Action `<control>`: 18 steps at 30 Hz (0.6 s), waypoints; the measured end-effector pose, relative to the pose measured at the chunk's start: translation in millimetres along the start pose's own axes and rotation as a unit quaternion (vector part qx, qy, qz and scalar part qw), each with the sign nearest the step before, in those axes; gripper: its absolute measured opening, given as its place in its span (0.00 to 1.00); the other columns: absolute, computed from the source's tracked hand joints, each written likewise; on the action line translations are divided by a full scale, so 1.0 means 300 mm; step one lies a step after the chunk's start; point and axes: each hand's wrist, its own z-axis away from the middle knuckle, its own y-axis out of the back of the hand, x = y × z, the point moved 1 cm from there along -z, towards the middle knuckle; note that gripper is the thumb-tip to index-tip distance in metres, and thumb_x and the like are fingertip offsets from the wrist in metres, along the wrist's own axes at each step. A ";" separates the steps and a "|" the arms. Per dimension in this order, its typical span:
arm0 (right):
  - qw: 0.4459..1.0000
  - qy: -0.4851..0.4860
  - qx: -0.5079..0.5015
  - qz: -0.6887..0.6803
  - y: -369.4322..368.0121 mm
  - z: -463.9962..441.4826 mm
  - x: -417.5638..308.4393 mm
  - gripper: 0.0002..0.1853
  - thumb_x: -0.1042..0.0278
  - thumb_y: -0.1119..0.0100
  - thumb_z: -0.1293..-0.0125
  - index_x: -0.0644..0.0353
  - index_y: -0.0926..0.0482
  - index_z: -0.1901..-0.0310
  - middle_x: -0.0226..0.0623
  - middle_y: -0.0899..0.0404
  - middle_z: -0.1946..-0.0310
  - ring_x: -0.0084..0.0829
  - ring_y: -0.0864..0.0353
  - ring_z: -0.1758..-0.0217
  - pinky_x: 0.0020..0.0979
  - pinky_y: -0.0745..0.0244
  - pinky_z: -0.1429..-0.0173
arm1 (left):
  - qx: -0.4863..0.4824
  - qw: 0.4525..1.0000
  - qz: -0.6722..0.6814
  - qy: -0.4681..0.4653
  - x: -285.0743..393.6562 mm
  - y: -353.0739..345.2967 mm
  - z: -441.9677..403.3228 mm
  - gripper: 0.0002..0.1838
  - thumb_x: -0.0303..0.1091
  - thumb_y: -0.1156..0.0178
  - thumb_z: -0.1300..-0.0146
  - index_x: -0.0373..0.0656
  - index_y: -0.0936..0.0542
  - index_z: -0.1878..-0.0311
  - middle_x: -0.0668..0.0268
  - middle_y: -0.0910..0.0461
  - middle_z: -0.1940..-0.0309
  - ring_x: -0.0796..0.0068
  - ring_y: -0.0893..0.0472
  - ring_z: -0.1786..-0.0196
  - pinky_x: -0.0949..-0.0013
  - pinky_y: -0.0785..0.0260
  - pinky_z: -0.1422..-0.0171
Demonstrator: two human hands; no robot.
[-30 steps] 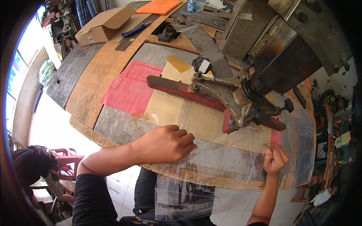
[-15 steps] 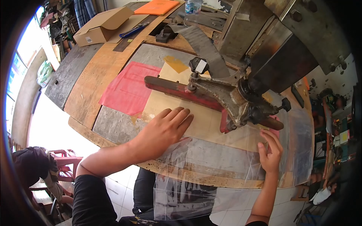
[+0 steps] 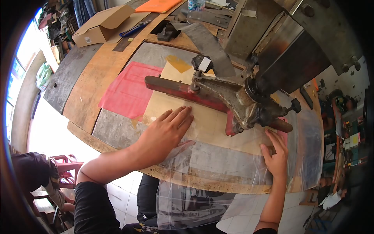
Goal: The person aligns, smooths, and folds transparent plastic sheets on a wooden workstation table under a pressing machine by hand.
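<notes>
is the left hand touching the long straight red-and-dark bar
Apart. The head view shows a strip of flat tan board between the fingertips of the left hand and the bar.

wearer's hands [image 3: 164,132] [image 3: 277,158]: 2 | cardboard box [image 3: 99,29]: 1 | bottle [image 3: 195,5]: 1 | bag [image 3: 43,76]: 1

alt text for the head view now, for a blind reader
A person's left hand is spread over a tan sheet, the right hand, half curled, near its right end, before a metal machine. Clear plastic hangs off the table; a red sheet and cardboard box lie left.
</notes>
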 end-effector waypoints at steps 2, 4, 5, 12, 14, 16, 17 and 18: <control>1.000 -0.001 0.000 -0.001 -0.002 0.001 -0.002 0.24 0.77 0.28 0.35 0.69 0.17 0.36 0.50 0.14 0.37 0.51 0.17 0.33 0.44 0.24 0.28 | 0.001 1.000 0.011 0.005 0.001 0.001 0.000 0.36 0.27 0.37 0.36 0.26 0.30 0.24 0.42 0.34 0.20 0.50 0.33 0.17 0.53 0.39 0.14; 1.000 0.000 0.001 -0.002 -0.003 0.000 -0.001 0.24 0.77 0.28 0.35 0.68 0.17 0.37 0.50 0.14 0.37 0.51 0.17 0.33 0.44 0.24 0.28 | -0.004 1.000 0.003 0.002 -0.001 0.003 0.000 0.35 0.28 0.38 0.34 0.26 0.30 0.24 0.41 0.34 0.20 0.50 0.33 0.17 0.53 0.39 0.13; 1.000 0.006 0.007 0.000 -0.005 0.000 0.001 0.24 0.76 0.27 0.36 0.68 0.16 0.37 0.50 0.14 0.38 0.51 0.16 0.34 0.44 0.23 0.29 | -0.004 1.000 0.003 0.001 -0.003 -0.002 0.001 0.35 0.28 0.38 0.34 0.26 0.30 0.24 0.41 0.34 0.20 0.50 0.33 0.17 0.53 0.39 0.13; 1.000 -0.004 0.008 0.003 -0.001 -0.005 -0.011 0.25 0.75 0.24 0.38 0.68 0.16 0.38 0.49 0.13 0.40 0.51 0.16 0.36 0.44 0.21 0.31 | 0.004 0.999 0.027 0.025 0.002 -0.006 -0.002 0.37 0.54 0.41 0.22 0.29 0.26 0.26 0.45 0.33 0.20 0.47 0.32 0.18 0.52 0.37 0.15; 1.000 -0.008 0.010 0.003 -0.002 -0.004 -0.010 0.25 0.75 0.24 0.38 0.68 0.16 0.38 0.49 0.13 0.40 0.50 0.16 0.36 0.44 0.21 0.31 | -0.006 0.998 0.035 0.043 0.005 -0.003 -0.004 0.38 0.54 0.40 0.24 0.30 0.26 0.25 0.45 0.33 0.19 0.47 0.33 0.18 0.52 0.38 0.15; 1.000 0.002 0.010 -0.002 -0.003 -0.004 -0.006 0.25 0.76 0.24 0.38 0.68 0.16 0.38 0.48 0.13 0.40 0.50 0.15 0.37 0.43 0.20 0.32 | -0.004 0.999 0.031 0.035 0.004 -0.005 -0.005 0.38 0.54 0.39 0.24 0.30 0.26 0.25 0.45 0.33 0.19 0.47 0.32 0.18 0.52 0.37 0.15; 1.000 -0.001 0.011 0.002 -0.003 -0.003 -0.002 0.25 0.76 0.24 0.38 0.68 0.16 0.38 0.48 0.13 0.40 0.50 0.15 0.37 0.43 0.20 0.32 | -0.003 0.999 0.024 0.034 0.003 -0.004 -0.006 0.38 0.54 0.39 0.24 0.31 0.26 0.25 0.46 0.33 0.19 0.47 0.32 0.18 0.52 0.37 0.15; 1.000 0.003 0.010 -0.003 -0.004 -0.001 0.000 0.25 0.76 0.24 0.38 0.68 0.16 0.39 0.48 0.13 0.40 0.50 0.15 0.37 0.43 0.20 0.32 | -0.002 0.999 0.026 0.031 0.004 0.000 -0.008 0.38 0.54 0.39 0.24 0.31 0.26 0.25 0.46 0.33 0.19 0.47 0.32 0.18 0.52 0.37 0.15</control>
